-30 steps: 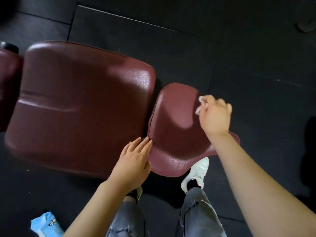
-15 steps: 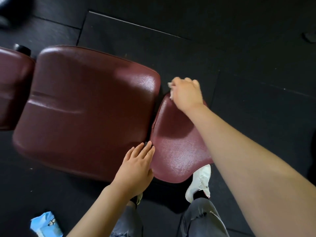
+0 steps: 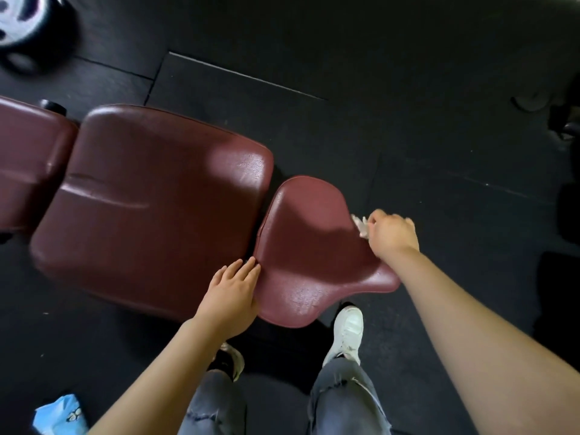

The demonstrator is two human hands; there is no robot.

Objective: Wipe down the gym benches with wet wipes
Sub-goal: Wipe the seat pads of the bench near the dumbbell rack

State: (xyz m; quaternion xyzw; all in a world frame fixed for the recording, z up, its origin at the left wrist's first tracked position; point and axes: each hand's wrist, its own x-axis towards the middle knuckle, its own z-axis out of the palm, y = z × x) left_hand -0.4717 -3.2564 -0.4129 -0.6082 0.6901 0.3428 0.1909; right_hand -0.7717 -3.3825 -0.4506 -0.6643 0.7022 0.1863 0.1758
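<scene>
1. A crumpled white wet wipe [image 3: 360, 225] is gripped in the curled fingers of the right hand [image 3: 392, 235], at the right edge of the small maroon seat pad [image 3: 307, 246].
2. The left hand [image 3: 233, 295] is laid flat, fingers straight, across the gap (thumb side on the seat pad) onto the larger back pad [image 3: 150, 199].
3. A blue wipes packet [image 3: 61, 414] is seen on the black floor [image 3: 408, 105], lower left.

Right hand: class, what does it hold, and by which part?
The right hand grips a crumpled white wet wipe; most is bunched inside the grip, one end sticking out.
</scene>
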